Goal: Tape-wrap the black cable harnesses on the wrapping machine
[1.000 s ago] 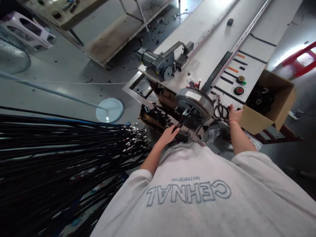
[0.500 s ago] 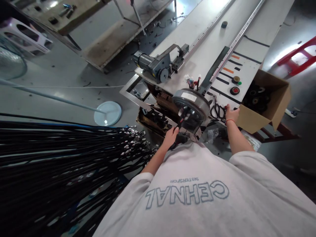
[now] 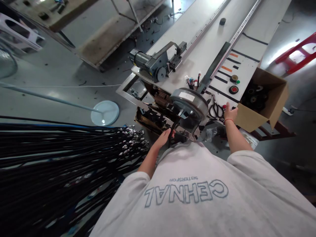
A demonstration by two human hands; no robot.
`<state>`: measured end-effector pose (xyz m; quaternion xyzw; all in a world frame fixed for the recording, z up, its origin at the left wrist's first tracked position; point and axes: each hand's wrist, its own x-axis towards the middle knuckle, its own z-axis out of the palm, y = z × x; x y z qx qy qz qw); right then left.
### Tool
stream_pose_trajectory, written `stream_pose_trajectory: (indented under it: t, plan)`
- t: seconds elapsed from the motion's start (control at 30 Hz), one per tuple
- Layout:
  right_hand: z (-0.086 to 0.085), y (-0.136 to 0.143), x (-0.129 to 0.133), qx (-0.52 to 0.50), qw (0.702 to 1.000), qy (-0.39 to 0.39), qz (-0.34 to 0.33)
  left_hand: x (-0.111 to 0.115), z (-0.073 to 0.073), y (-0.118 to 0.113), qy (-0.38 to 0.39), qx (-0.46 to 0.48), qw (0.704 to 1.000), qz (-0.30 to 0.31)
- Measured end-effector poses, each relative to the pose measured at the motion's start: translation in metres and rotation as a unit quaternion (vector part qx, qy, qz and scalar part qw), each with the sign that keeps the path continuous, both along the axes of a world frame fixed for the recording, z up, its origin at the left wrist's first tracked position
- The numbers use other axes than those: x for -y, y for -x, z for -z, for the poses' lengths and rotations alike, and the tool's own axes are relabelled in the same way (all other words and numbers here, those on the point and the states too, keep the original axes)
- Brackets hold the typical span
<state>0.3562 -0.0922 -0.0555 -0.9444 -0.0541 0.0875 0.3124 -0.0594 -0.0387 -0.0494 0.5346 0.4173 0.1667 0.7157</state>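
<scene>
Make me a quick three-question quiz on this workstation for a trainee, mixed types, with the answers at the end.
1. Multiple choice: what lies next to the right hand?
A) a hammer
B) a pair of scissors
C) a screwdriver

2. True or false: the cardboard box is nearer the right hand than the left hand.

3. Fill in the colour: the left hand holds a ____ strand.

Key: 1. B; 2. True; 3. black.
</scene>
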Motion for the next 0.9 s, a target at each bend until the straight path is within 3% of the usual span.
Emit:
stream_pose_trajectory:
  t: [0.13, 0.27, 0.43, 0.63, 0.9]
  plan:
    - [0.002, -0.001, 0.000, 0.011, 1.000, 0.021, -0.010, 0.018, 0.000, 0.021, 0.018, -0.029, 0.999, 0.013]
    - [0.003, -0.001, 0.001, 0.010, 1.000, 0.021, -0.009, 0.029, 0.000, 0.012, -0.006, -0.040, 0.999, -0.006]
    - [0.001, -0.001, 0.002, 0.006, 1.000, 0.010, -0.016, 0.014, -0.002, -0.009, -0.087, -0.112, 0.989, -0.039]
    - [-0.003, 0.002, 0.001, 0.002, 0.999, 0.027, -0.018, -0.008, -0.009, -0.035, -0.155, -0.159, 0.975, -0.030]
    - [-0.002, 0.001, 0.001, 0.007, 1.000, 0.021, -0.014, -0.017, -0.012, -0.051, -0.205, -0.193, 0.960, -0.012]
